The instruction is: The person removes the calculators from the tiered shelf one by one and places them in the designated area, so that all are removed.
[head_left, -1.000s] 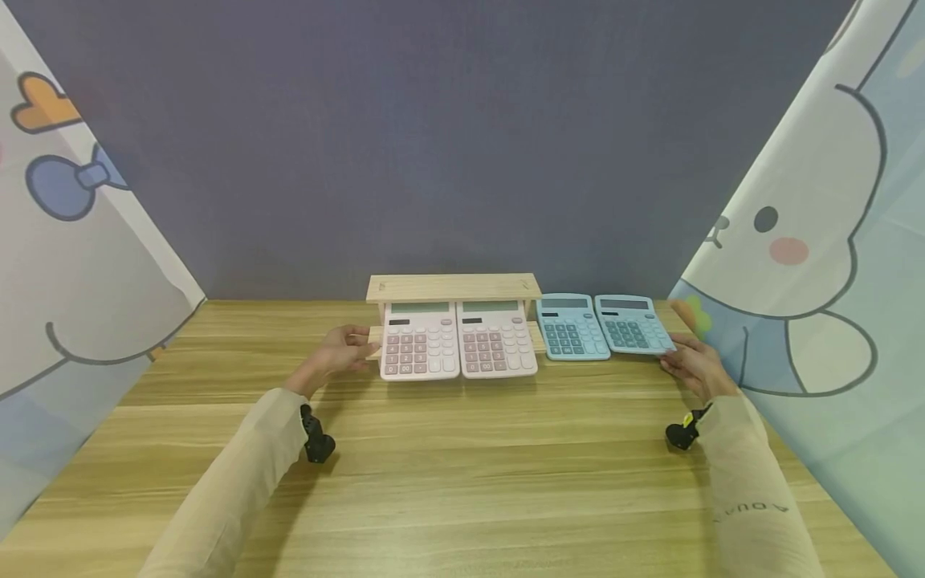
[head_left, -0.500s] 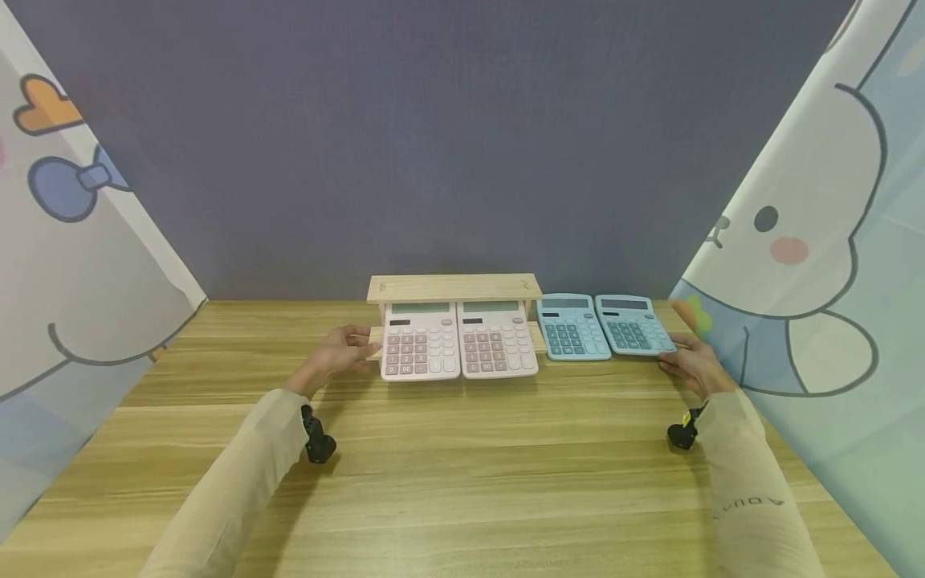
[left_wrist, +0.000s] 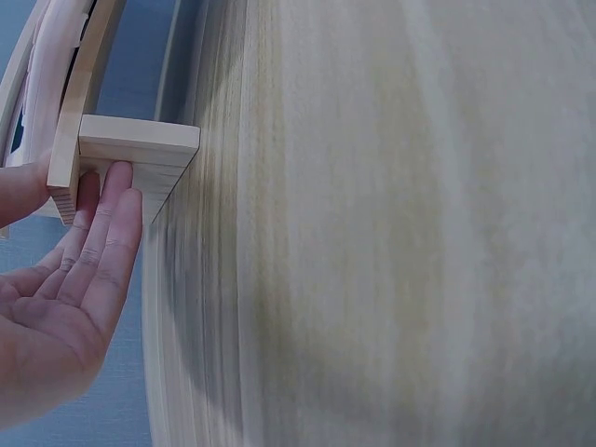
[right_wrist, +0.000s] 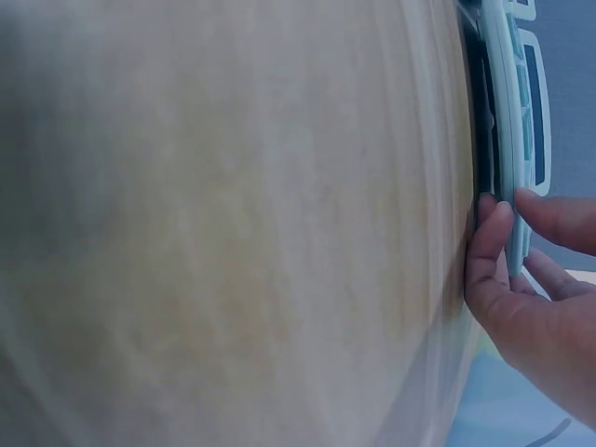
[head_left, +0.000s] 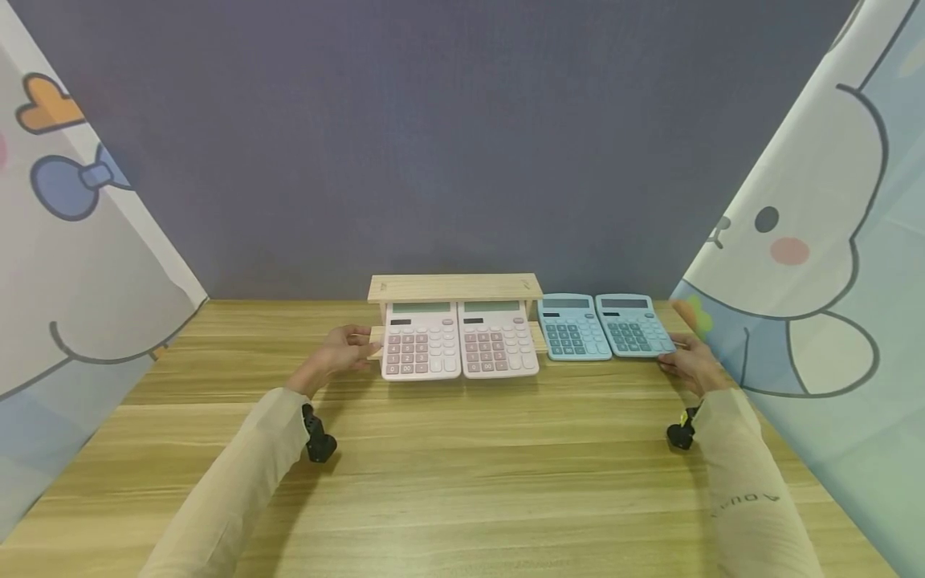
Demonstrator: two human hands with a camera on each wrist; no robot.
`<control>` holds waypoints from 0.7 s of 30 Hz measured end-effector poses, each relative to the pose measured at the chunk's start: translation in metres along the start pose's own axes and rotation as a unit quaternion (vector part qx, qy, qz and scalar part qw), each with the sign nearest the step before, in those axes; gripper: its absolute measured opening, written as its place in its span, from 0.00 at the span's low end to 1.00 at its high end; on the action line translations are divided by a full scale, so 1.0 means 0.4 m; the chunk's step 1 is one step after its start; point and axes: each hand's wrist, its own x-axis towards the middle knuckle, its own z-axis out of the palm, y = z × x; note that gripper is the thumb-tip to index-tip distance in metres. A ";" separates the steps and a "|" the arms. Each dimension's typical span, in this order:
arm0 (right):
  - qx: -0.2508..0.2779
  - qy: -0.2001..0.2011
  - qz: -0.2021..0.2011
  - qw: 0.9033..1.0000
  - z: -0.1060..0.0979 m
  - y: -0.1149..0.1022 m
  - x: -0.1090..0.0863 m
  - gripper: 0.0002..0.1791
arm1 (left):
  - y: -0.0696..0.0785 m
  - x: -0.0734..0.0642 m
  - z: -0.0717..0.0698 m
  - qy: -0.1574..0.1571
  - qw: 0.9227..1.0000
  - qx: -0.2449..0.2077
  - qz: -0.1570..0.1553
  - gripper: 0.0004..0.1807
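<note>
Two pink calculators point(head_left: 422, 341) lean side by side on a light wooden stand point(head_left: 454, 286), in the middle of the table's far side. At the stand's left end my left hand point(head_left: 338, 357) pinches the lower board, its thumb above. In the left wrist view the other fingers of the left hand point(left_wrist: 70, 298) reach under that board point(left_wrist: 88, 88). To the right of the stand lie two light-blue calculators. My right hand point(head_left: 695, 365) pinches the front right corner of the outer blue calculator point(head_left: 633, 325). The right wrist view has the thumb on top and fingers beneath its edge point(right_wrist: 507, 121).
The inner blue calculator point(head_left: 573, 327) sits close between the stand and the outer one. Behind them rises a dark grey wall panel point(head_left: 462, 144). Cartoon-printed curtains point(head_left: 802, 281) border the wood-grain table point(head_left: 491, 474) on both sides.
</note>
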 end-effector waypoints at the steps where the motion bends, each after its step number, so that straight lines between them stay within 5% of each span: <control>1: -0.001 0.000 0.000 1.000 0.000 0.001 0.001 0.39 | 0.000 0.000 0.000 -0.001 1.000 0.000 0.001 0.32; 21: -0.075 0.002 -0.038 0.996 -0.003 0.006 0.013 0.36 | 0.006 0.000 0.005 0.002 1.000 -0.007 -0.004 0.32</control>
